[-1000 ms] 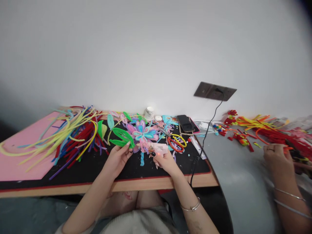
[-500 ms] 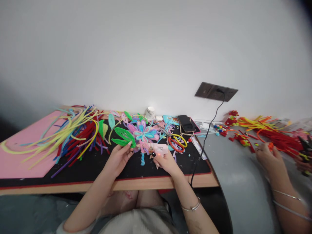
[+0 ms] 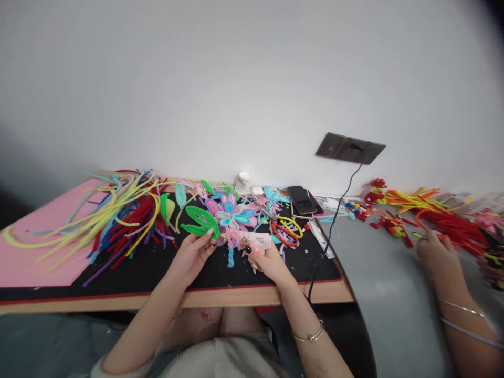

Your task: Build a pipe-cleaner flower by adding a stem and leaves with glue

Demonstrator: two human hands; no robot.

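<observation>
Now the left hand (image 3: 191, 255) pinches a green leaf (image 3: 200, 221), grip tight; at three o'clock, the right hand (image 3: 268, 261) squeezes a pink glue gun (image 3: 255, 241).

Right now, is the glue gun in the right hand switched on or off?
On, it appears: a small red light glows on the glue gun held in the right hand, and a black cord runs to the wall socket.

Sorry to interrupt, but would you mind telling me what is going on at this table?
A person is building a pipe-cleaner flower on a black mat. The left hand pinches a green leaf beside it, while the right hand grips a pink glue gun aimed at the flower. A co-worker's hand handles red pipe cleaners nearby.
</observation>
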